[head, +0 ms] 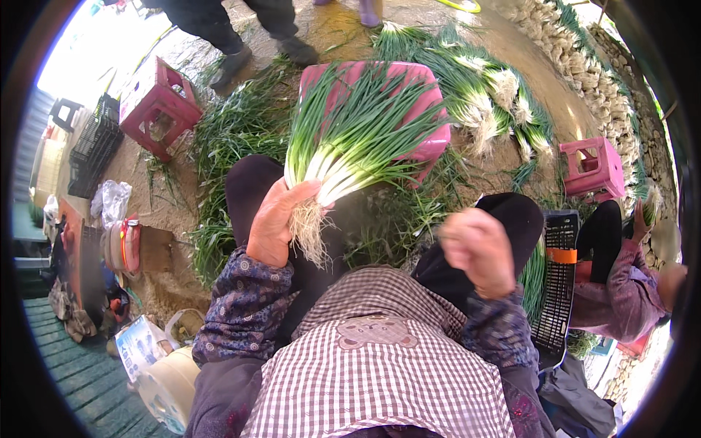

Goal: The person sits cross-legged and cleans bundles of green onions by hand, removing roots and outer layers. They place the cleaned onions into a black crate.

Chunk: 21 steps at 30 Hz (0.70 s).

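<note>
My left hand (274,222) grips a bunch of spring onions (350,159) near the root end, with the thumb across the white stems. Pale stringy roots (311,232) hang below the fingers, and the green leaves fan out away from me. Behind the leaves is a pink plastic stool or basin (432,104); the bunch covers much of it, so I cannot tell which. My right hand (479,249) is raised over my right knee, apart from the bunch. It is blurred with curled fingers, and whether it holds anything small cannot be made out.
Loose green leaves (241,126) litter the ground. More spring onion bunches (476,104) lie ahead right, near long stacked rows (575,71). Pink stools (159,107) stand on both sides. A black crate (554,284) is at my right, beside a seated person (619,301). Another person's legs (235,33) stand ahead.
</note>
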Each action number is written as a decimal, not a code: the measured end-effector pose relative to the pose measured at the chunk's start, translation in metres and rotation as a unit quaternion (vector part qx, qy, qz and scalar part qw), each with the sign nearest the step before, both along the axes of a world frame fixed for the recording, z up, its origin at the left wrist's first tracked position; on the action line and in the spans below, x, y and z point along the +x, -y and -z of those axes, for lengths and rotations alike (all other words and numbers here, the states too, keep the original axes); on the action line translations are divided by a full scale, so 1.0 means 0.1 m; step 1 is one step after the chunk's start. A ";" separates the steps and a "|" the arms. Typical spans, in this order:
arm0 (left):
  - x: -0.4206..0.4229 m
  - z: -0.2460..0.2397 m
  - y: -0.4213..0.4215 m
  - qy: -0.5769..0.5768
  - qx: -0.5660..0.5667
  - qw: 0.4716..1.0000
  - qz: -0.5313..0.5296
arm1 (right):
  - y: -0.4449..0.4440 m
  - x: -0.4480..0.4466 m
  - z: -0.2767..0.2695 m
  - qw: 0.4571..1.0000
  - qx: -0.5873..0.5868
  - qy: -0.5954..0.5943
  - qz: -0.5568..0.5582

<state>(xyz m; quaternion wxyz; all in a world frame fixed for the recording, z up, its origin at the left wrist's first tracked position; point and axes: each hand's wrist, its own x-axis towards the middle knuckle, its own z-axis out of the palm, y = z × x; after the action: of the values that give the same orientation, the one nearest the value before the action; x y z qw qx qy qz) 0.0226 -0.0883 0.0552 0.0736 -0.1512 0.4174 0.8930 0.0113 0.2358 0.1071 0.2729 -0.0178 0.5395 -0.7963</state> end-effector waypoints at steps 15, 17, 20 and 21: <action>0.07 -0.06 -0.17 0.015 0.013 1.000 -0.020 | 0.89 -0.28 0.74 0.979 0.189 -0.075 0.030; 0.08 -0.03 -0.18 0.010 0.006 1.000 -0.004 | 0.95 -0.25 0.68 0.971 0.195 -0.134 0.030; 0.08 0.02 -0.19 0.012 -0.005 1.000 -0.002 | 0.99 -0.29 0.56 0.918 0.233 -0.293 0.133; 0.07 0.04 -0.19 0.010 -0.008 1.000 0.000 | 0.99 -0.36 0.53 0.888 0.262 -0.350 0.143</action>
<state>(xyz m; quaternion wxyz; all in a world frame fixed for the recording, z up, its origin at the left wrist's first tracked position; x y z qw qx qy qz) 0.0300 -0.0689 0.0512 0.0761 -0.1610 0.4240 0.8880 -0.0244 0.1370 0.0538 -0.0554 -0.1459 0.7859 -0.5983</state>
